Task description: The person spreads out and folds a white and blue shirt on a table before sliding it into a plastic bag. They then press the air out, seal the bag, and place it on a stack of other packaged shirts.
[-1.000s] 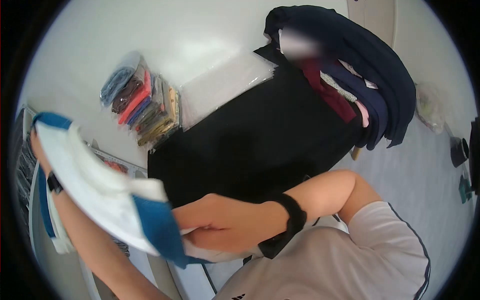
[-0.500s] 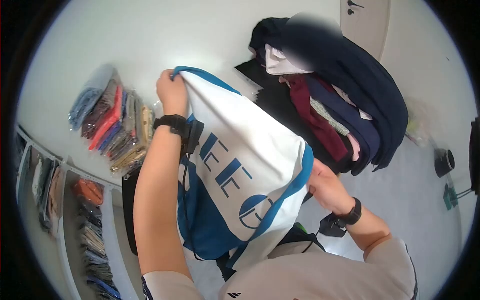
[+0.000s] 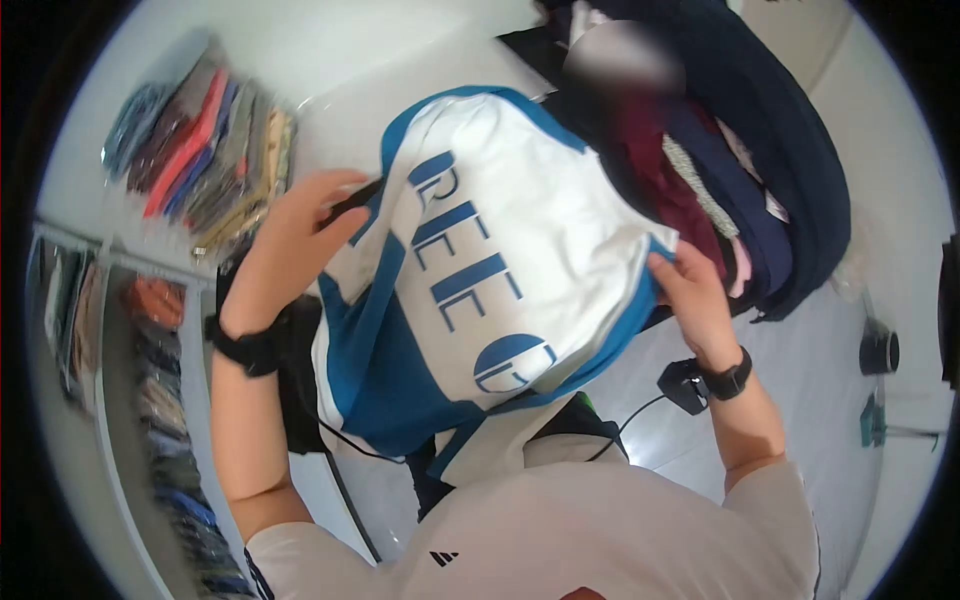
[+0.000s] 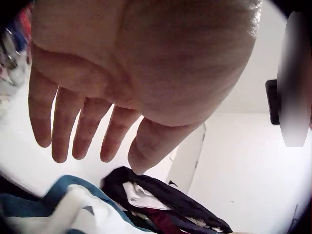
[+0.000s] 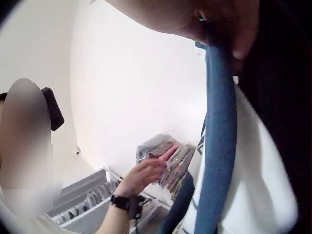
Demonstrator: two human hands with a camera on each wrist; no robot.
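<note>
A white and blue top [image 3: 540, 190] with large blue lettering is spread over the near part of the black table, its lower edge hanging towards my body. My right hand [image 3: 700, 295] pinches its blue edge between thumb and fingers; in the right wrist view that blue band [image 5: 220, 126] hangs down from the fingers. Beside the top's other edge is my left hand [image 3: 290, 235], holding nothing. The left wrist view shows its palm [image 4: 141, 63] with fingers extended and spread, above the fabric.
Folded clothes in clear bags [image 3: 210, 140] are stacked at the back left, by clear plastic sheets [image 3: 345, 115]. A heap of dark clothes [image 3: 790, 130] lies at the right. Shelves of bagged garments [image 3: 165, 400] stand on the left; a black bin [image 3: 879, 350] stands at the right.
The top swings from the far left to in front of me, then lowers onto the table. My left hand has let go of its edge. The right still grips the other edge.
</note>
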